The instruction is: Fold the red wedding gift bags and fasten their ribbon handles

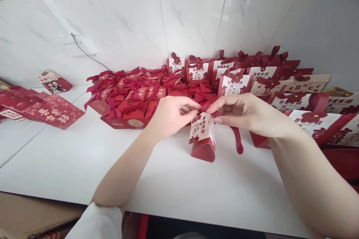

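Observation:
A small red gift box [203,151] with a white printed front and dark red characters is held slightly tilted at the front of the white table. My left hand [175,115] pinches its top edge from the left, thumb and index finger closed together. From the right, my right hand [242,114] pinches the top of the same box, where a red strap [238,140] passes. The strap's rounded end dangles below my right fingers. My fingertips partly hide the fastening at the top.
Red boxes with ribbon bows [134,97] are packed behind my left hand. Finished-looking printed boxes with straps [235,86] stand in rows behind and right. Flat red cartons [53,110] lie at left, near one small box [56,82]. A tiled wall [126,15] backs the white table [70,160].

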### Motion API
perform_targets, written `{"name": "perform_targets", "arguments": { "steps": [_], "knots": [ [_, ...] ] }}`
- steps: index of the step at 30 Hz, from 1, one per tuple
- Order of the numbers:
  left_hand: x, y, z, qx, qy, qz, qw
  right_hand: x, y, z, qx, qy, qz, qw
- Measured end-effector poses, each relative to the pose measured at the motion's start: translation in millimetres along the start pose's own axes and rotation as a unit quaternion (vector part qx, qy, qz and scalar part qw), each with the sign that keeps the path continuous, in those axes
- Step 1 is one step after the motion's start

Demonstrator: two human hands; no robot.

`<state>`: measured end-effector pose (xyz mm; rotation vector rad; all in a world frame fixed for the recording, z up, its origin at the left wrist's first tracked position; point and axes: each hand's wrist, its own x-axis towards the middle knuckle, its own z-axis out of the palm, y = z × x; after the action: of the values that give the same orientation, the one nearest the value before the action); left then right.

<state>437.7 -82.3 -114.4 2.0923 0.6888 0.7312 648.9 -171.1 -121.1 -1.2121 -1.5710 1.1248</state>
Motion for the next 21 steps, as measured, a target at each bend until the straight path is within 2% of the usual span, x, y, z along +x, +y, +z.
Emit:
{"name": "perform_targets", "arguments": {
  "steps": [3,5,9,12,14,16,19,21],
  "knots": [
    [-0.9,1.3,1.8,0.061,0.064,0.059,0.994,0.9,0.9,-0.9,-0.025,-0.012,-0.003,1.000],
    [-2.4,3.1,4.6,0.108,0.113,0.120,0.980,1.3,0.0,1.7,-0.016,0.001,-0.010,1.000],
    [-8.5,4.9,12.9,0.209,0.196,0.264,0.921,0.0,-3.8,11.0,0.029,0.047,-0.049,0.997],
    [-13.1,3.7,17.3,0.284,0.233,0.333,0.869,-2.3,-6.5,15.9,0.024,0.068,-0.075,0.995],
    [-15.1,2.4,18.5,0.324,0.248,0.351,0.843,-3.7,-8.0,17.2,0.013,0.087,-0.087,0.992],
    [-15.9,1.1,18.9,0.345,0.255,0.358,0.829,-4.8,-9.4,17.5,0.003,0.103,-0.088,0.991],
    [-15.7,-1.0,19.8,0.352,0.258,0.356,0.827,-5.9,-10.9,17.5,-0.011,0.116,-0.087,0.989],
    [-15.4,-2.5,20.7,0.336,0.252,0.341,0.841,-6.5,-11.7,17.5,-0.019,0.123,-0.088,0.988]
  ]
}}
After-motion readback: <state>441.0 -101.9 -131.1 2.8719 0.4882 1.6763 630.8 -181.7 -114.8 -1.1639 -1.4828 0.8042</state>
